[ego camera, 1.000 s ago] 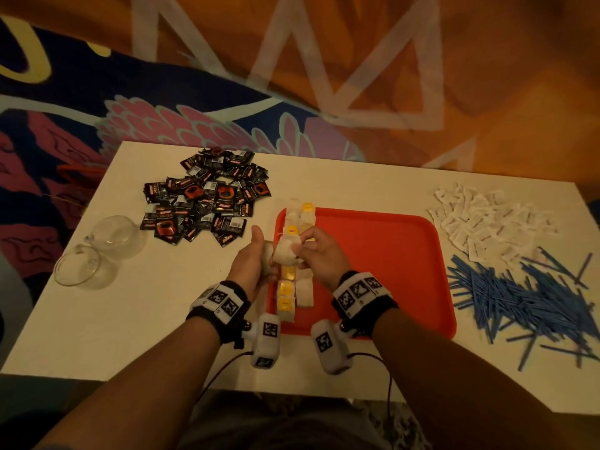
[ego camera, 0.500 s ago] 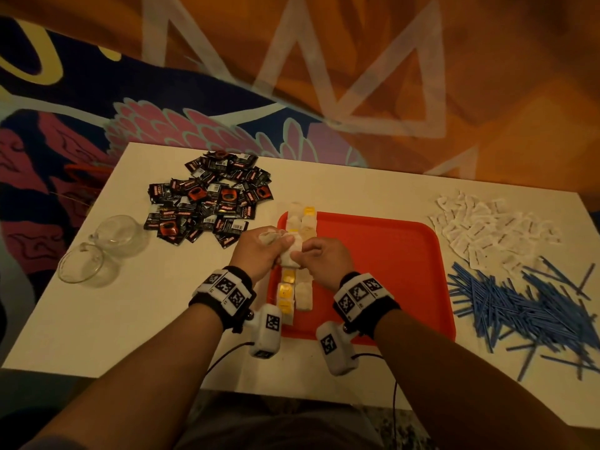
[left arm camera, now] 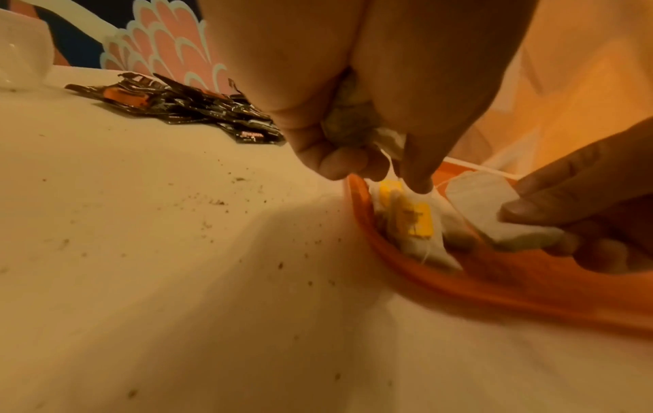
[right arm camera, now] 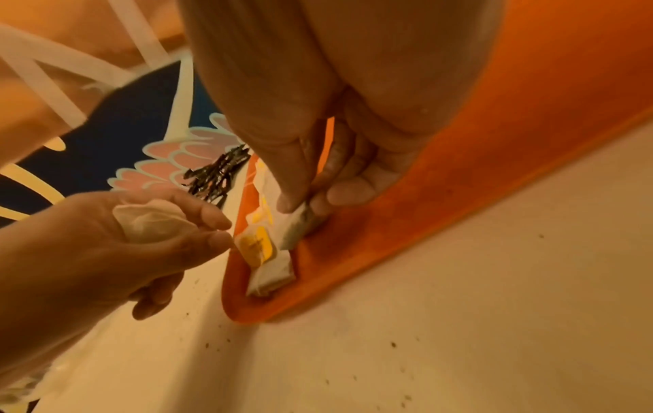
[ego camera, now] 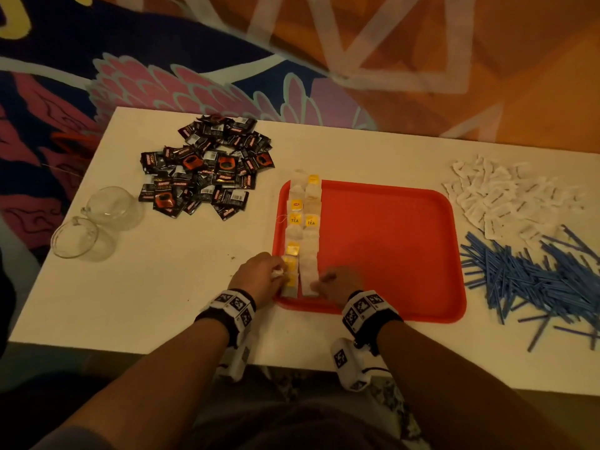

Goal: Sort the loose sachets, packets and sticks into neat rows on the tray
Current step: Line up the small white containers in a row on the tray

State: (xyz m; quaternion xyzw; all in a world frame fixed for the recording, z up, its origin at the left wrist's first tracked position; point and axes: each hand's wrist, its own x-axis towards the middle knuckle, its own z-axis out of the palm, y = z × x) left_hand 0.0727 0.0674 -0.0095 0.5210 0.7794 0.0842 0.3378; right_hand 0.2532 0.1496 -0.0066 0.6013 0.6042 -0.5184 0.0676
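Your hands drop from mid-row to the tray's near end: right hand (ego camera: pixel 337 285) presses a tea bag (ego camera: pixel 308 274) down, left hand (ego camera: pixel 259 276) grips spare bags (right arm camera: pixel 148 223).

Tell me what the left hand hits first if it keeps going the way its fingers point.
Probably the near tea bags in the tray's left row: the left hand, holding a bunched tea bag, points right at them. Depth is unclear.

Warm, dim amber light washes your white table (ego camera: pixel 136 306) from above, casting a soft shadow beneath your left hand (left arm camera: pixel 353 92) in the left wrist view, while both wrist pictures smear at their lower edges and the head view bows and darkens toward its corners.
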